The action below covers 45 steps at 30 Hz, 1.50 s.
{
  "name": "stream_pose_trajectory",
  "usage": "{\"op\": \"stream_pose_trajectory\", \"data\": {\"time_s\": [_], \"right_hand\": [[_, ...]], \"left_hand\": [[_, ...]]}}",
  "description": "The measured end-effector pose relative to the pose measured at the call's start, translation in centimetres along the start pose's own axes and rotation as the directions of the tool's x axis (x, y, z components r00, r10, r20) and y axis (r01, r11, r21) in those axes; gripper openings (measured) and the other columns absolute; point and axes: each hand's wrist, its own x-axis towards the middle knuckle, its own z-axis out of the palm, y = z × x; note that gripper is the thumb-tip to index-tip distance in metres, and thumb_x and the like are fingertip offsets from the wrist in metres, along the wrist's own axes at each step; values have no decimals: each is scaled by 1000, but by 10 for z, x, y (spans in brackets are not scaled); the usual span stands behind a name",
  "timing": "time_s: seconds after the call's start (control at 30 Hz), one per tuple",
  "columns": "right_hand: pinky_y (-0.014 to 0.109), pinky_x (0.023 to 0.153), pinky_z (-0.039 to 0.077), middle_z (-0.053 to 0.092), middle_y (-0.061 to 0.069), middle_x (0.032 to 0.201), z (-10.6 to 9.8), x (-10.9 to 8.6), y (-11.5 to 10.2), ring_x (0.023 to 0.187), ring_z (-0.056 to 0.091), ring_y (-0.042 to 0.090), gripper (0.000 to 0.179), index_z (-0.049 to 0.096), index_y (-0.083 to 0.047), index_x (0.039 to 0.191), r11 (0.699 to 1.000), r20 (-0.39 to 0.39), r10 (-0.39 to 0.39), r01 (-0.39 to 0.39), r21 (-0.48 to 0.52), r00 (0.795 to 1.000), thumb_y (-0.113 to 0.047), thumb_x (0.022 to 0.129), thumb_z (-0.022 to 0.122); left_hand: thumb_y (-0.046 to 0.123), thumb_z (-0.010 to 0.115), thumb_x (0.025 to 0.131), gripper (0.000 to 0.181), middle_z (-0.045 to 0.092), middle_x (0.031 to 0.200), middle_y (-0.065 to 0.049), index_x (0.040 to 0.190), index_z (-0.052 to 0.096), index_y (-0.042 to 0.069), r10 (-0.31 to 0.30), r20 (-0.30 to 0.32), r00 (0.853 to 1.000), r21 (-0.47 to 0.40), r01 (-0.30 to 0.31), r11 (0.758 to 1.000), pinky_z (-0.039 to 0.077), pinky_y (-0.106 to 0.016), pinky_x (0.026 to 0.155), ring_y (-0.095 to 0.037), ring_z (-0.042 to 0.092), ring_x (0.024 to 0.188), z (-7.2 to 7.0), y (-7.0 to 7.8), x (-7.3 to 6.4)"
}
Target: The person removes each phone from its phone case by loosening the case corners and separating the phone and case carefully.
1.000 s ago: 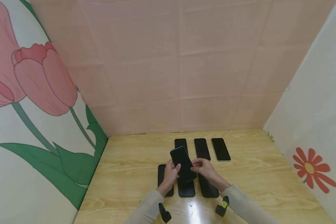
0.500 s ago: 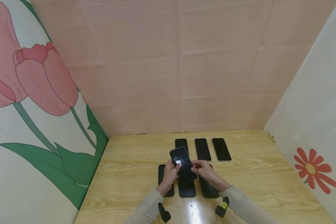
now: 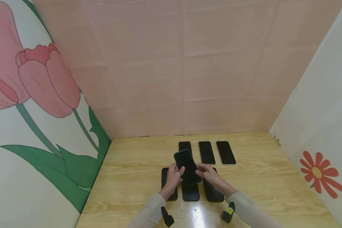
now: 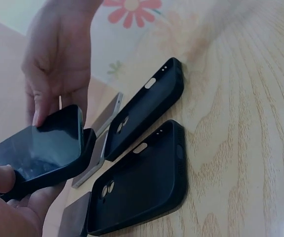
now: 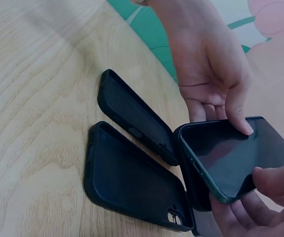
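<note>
A dark smartphone (image 3: 187,167) is held tilted above the table by both hands. Beneath it sits a black phone case (image 4: 88,148); at the end nearest the table the phone (image 5: 230,163) stands raised out of the case, with its port edge showing. My left hand (image 3: 174,176) grips the phone's left side, thumb on the screen and fingers underneath. On the opposite side, my right hand (image 3: 209,174) pinches the lower right edge, its thumb on the screen (image 5: 267,180). How far the phone's upper end sits inside the case cannot be told.
Empty black cases lie in the front row: left (image 3: 172,193), middle (image 3: 190,193) and right (image 3: 213,191). Three phones lie behind: left (image 3: 184,145), partly hidden, middle (image 3: 206,152) and right (image 3: 226,152). All rest on a wooden table (image 3: 136,158) against a pink backdrop (image 3: 145,79).
Both hands keep nearly the same place and hold. The bright reflection on the held phone's screen half a second ago is gone, and the lying phones and cases stay put.
</note>
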Motion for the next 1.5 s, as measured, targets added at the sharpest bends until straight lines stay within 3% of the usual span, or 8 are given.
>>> {"op": "stream_pose_trajectory", "data": {"time_s": [0.17,0.37,0.6,0.87,1.13,1.5], "right_hand": [[50,86,49,63,16,111,-1,-3,0,100,59,29,42,52,0,137,1000,28,-1,1,-16,1000,-13,98,61],[57,95,46,48,27,135,-5,-6,5,116,55,37,61,37,-4,150,997,148,-24,13,77,989,-2,94,60],[52,93,49,63,25,120,-9,-5,11,104,65,30,56,34,4,148,977,235,-117,69,204,965,5,95,52],[58,90,49,69,21,110,-10,-5,12,91,66,21,28,49,13,122,966,195,-110,59,252,975,6,96,52],[63,91,46,68,23,110,-10,-5,14,93,68,27,32,46,13,129,952,168,-99,44,304,981,11,97,45],[61,92,46,68,22,112,-15,-7,14,92,69,26,37,43,17,134,944,169,-79,20,328,983,10,99,44]], "left_hand": [[11,58,100,25,71,98,-15,120,56,-4,-25,-24,999,-2,25,1000,58,-37,69,-23,70,84,-1,1,1],[12,58,100,24,71,94,-12,118,57,-5,-32,-27,999,-13,31,999,57,-35,67,-21,69,80,-3,2,2],[12,55,102,25,70,101,-16,119,57,-6,-39,34,999,-45,41,998,58,-38,72,-24,70,88,-6,2,1],[10,50,103,23,69,100,-14,118,57,-6,-58,59,997,-71,63,996,58,-38,74,-26,69,91,-7,2,1],[9,49,103,25,70,104,-17,122,56,-5,-63,75,995,-72,69,995,58,-42,76,-27,69,92,-8,3,0],[13,50,104,28,71,104,-16,125,57,-4,-66,106,992,-65,74,995,58,-41,75,-27,71,89,-10,-1,1]]}}
